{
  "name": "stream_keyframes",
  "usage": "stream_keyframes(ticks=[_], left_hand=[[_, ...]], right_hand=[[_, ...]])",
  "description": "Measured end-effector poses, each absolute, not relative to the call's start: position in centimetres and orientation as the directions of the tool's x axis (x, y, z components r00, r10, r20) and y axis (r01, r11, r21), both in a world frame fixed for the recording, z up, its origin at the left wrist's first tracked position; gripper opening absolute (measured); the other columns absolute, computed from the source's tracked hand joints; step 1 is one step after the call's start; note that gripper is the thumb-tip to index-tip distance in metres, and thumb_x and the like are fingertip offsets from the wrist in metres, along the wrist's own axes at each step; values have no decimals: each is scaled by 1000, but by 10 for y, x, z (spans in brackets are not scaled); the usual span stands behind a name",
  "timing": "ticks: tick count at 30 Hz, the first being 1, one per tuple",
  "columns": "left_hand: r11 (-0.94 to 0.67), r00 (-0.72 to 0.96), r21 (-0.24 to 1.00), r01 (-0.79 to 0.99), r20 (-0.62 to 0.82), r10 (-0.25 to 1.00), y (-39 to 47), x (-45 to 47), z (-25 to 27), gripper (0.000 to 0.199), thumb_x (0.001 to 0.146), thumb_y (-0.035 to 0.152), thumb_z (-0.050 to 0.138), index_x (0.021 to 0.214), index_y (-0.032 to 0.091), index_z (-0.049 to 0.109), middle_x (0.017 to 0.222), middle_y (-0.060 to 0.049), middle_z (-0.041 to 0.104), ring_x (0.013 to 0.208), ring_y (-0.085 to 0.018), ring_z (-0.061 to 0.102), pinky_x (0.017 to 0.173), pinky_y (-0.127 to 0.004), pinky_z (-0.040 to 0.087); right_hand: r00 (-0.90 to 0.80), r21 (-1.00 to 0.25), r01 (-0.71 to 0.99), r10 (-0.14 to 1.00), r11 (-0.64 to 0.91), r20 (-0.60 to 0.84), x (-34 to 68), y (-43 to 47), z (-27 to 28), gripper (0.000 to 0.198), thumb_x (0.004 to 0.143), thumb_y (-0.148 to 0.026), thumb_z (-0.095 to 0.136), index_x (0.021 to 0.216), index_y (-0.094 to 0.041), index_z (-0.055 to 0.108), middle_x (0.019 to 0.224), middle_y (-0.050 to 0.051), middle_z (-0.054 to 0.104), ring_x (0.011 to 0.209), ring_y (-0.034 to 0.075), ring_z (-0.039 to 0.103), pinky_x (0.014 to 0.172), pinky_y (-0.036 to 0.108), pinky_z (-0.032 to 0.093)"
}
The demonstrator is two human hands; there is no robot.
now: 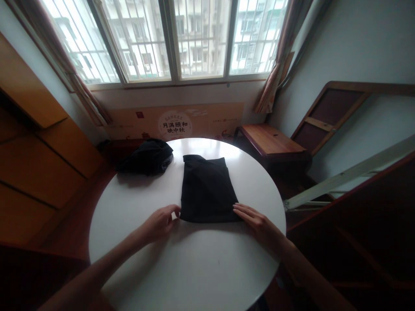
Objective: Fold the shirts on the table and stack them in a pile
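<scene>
A folded black garment [207, 190] lies flat on the round white table [136, 207], roughly rectangular, with an uneven top edge. At its near left corner is my left hand [164, 220], fingers curled and their tips against the cloth; the grip seems to be a pinch. My right hand [256, 218] rests on the near right corner, its fingers stretched out over the fabric. What kind of garment it is cannot be made out. A crumpled heap of black cloth [147, 156] sits at the table's far left edge, apart from both hands.
Beyond the table, a wooden stool or small table [272, 140] stands at the right near the wall. Orange-brown cabinets [48, 168] are on the left. A barred window [201, 39] with tied curtains and a printed banner [201, 123] below it fills the back.
</scene>
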State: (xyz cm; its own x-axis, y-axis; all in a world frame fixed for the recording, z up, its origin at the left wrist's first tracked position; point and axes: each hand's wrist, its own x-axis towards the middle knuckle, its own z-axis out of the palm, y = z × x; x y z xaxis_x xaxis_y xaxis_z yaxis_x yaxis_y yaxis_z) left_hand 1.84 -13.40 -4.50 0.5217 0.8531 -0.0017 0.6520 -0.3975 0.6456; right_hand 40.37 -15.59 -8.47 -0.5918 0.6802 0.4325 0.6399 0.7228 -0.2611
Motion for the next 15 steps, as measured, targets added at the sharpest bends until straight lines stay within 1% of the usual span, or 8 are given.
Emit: stream_keyframes(ticks=[2, 3, 5, 7, 10, 13, 15], left_hand=[[-528, 518, 449, 721, 156, 841, -126, 15, -49, 14, 94, 24, 49, 101, 20, 61, 98, -4, 64, 74, -14, 60, 73, -27, 50], [-576, 539, 369, 730, 209, 816, -121, 14, -52, 15, 95, 23, 49, 102, 21, 61, 102, -5, 64, 76, -14, 61, 75, -28, 51], [-684, 631, 241, 688, 268, 728, -110, 12, -55, 19, 96, 21, 49, 108, 23, 64, 110, -7, 62, 83, -15, 62, 78, -29, 53], [-798, 753, 133, 588, 271, 600, -98, 8, -55, 27, 97, 17, 48, 115, 28, 65, 117, -8, 62, 91, -17, 63, 83, -31, 53], [-906, 878, 32, 421, 239, 416, -84, 2, -52, 34, 98, 15, 48, 123, 33, 64, 124, -7, 64, 104, -20, 63, 92, -37, 52], [-951, 915, -17, 310, 276, 293, -74, 1, -53, 32, 99, 18, 48, 127, 27, 62, 125, -10, 66, 111, -21, 63, 95, -39, 52], [-966, 919, -37, 255, 321, 230, -71, 4, -57, 31, 100, 17, 47, 126, 22, 62, 125, -11, 67, 116, -23, 62, 97, -40, 51]], right_hand=[[-580, -284, 632, 683, 722, 444, 402, -151, -81, 56, 89, 2, 36, 134, -21, 59, 131, 10, 65, 125, 21, 58, 102, 42, 54], [-583, -280, 629, 678, 725, 448, 401, -148, -78, 53, 90, 0, 37, 132, -22, 61, 127, 10, 67, 122, 21, 60, 100, 41, 56], [-596, -260, 626, 666, 735, 447, 400, -144, -73, 46, 92, -5, 39, 126, -22, 65, 122, 10, 69, 117, 22, 63, 96, 41, 58], [-613, -243, 620, 654, 746, 442, 400, -141, -69, 40, 94, -9, 42, 123, -22, 67, 121, 9, 70, 115, 23, 64, 94, 42, 58], [-617, -266, 598, 647, 756, 449, 402, -137, -69, 36, 96, -12, 44, 122, -22, 66, 121, 9, 70, 114, 23, 64, 94, 42, 58], [-593, -304, 580, 648, 755, 477, 405, -133, -74, 37, 94, -11, 47, 124, -23, 64, 123, 10, 69, 116, 22, 63, 96, 42, 56], [-592, -300, 563, 629, 770, 504, 407, -130, -78, 39, 91, -10, 51, 125, -21, 63, 125, 11, 68, 118, 24, 62, 96, 44, 55]])
